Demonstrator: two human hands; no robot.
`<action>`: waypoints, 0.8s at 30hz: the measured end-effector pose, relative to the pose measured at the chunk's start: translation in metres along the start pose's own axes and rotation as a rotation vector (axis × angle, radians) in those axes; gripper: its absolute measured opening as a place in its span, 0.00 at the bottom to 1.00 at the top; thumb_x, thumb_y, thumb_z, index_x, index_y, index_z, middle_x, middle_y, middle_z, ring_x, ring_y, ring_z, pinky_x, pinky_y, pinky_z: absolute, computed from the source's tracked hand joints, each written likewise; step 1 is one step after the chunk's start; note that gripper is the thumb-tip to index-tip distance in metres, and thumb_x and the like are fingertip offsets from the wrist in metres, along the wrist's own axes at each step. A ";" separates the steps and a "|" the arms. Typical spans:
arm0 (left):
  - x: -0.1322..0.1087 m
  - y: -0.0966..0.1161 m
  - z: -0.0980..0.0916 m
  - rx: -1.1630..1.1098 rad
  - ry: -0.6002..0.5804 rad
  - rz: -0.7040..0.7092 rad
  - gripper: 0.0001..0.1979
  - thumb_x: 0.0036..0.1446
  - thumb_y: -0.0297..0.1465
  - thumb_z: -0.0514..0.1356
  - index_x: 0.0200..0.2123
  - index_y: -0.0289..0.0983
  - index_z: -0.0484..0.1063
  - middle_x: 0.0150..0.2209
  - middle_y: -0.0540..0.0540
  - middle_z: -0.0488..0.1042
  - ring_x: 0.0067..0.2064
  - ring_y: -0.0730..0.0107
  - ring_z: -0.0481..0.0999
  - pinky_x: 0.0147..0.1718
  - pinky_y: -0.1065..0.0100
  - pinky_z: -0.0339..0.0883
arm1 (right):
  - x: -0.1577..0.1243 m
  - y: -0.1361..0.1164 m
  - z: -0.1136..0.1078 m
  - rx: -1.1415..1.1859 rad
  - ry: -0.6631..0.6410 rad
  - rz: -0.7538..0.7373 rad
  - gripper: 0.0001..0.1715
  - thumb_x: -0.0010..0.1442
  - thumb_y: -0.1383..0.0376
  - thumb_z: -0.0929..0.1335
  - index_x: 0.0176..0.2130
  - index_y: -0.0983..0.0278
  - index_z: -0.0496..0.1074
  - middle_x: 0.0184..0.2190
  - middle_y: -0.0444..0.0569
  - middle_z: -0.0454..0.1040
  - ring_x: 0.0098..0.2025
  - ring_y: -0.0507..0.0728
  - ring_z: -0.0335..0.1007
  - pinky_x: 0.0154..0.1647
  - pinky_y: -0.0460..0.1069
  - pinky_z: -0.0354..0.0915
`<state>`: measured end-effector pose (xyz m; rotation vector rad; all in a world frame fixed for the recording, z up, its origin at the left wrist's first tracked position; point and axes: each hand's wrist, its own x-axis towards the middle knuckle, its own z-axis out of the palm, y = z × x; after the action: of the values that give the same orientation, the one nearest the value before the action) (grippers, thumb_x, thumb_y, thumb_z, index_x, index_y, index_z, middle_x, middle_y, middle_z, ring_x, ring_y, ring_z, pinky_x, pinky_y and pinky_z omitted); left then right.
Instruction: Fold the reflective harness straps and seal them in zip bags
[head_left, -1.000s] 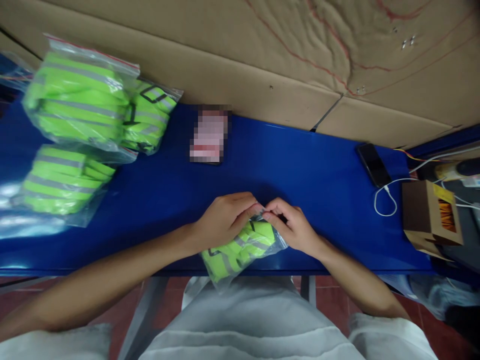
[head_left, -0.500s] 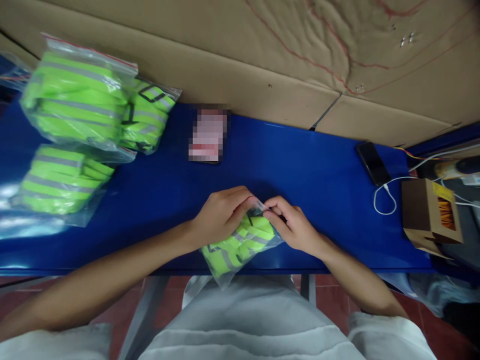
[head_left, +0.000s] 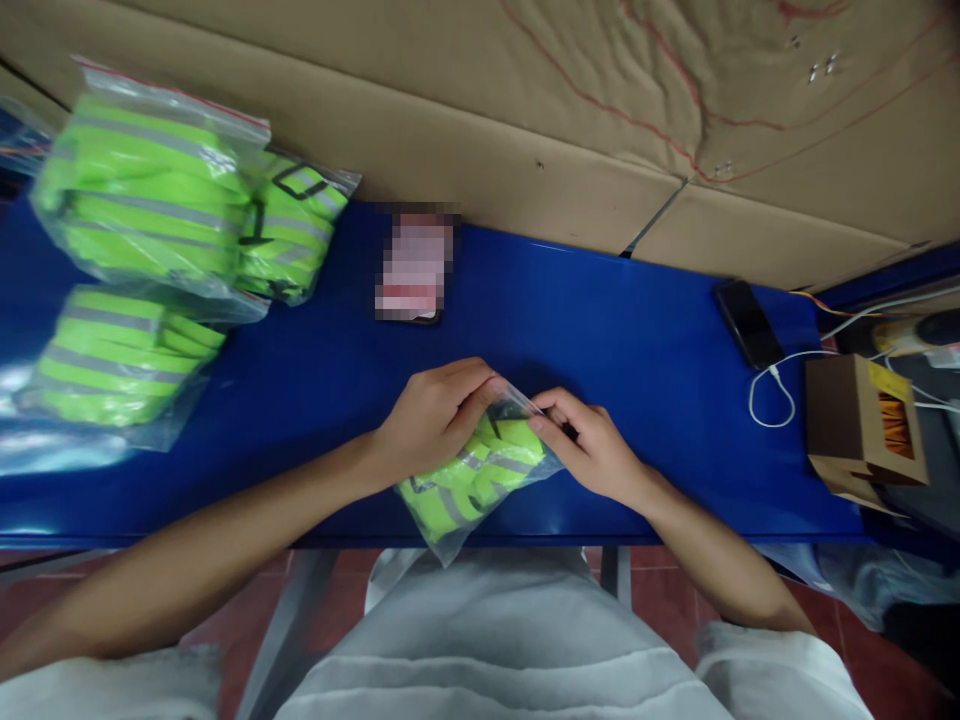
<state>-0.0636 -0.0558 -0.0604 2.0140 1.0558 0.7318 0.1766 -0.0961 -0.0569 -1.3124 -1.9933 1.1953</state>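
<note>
A clear plastic zip bag [head_left: 480,482] with folded neon-green reflective fabric inside lies at the table's front edge, one corner poking over it. My left hand [head_left: 439,415] pinches the bag's top edge on the left, its palm partly covering the bag. At the other end of that edge, my right hand [head_left: 585,440] grips the plastic between thumb and fingers. A strip of clear plastic stretches between the two hands.
Several filled bags [head_left: 150,200] of the same green fabric lie at the left. A blurred-out phone-like object [head_left: 412,265] sits at the back. To the right are a black phone [head_left: 748,325] on a white cable and a cardboard box [head_left: 862,420]. Brown cardboard [head_left: 420,120] lines the rear.
My hands have moved slightly apart along the bag's top edge, with more clear plastic showing between them. The left hand has shifted a little up and left. Both keep their hold.
</note>
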 end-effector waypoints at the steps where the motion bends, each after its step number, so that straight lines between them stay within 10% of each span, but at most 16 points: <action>1: 0.001 0.000 -0.001 0.005 0.016 -0.005 0.18 0.76 0.35 0.50 0.37 0.35 0.75 0.34 0.46 0.75 0.36 0.70 0.74 0.38 0.68 0.64 | 0.000 0.001 0.000 0.005 0.005 0.003 0.14 0.74 0.56 0.65 0.51 0.61 0.73 0.25 0.38 0.67 0.26 0.48 0.64 0.30 0.43 0.59; 24: 0.007 0.008 -0.013 -0.151 0.189 -0.170 0.19 0.73 0.37 0.54 0.29 0.37 0.73 0.28 0.49 0.75 0.31 0.71 0.74 0.32 0.68 0.66 | -0.001 0.002 -0.002 0.218 0.140 0.077 0.15 0.71 0.54 0.68 0.49 0.61 0.78 0.25 0.40 0.75 0.25 0.48 0.71 0.28 0.44 0.65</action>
<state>-0.0665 -0.0483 -0.0455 1.7297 1.2255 0.8952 0.1797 -0.0962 -0.0577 -1.3328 -1.6769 1.2787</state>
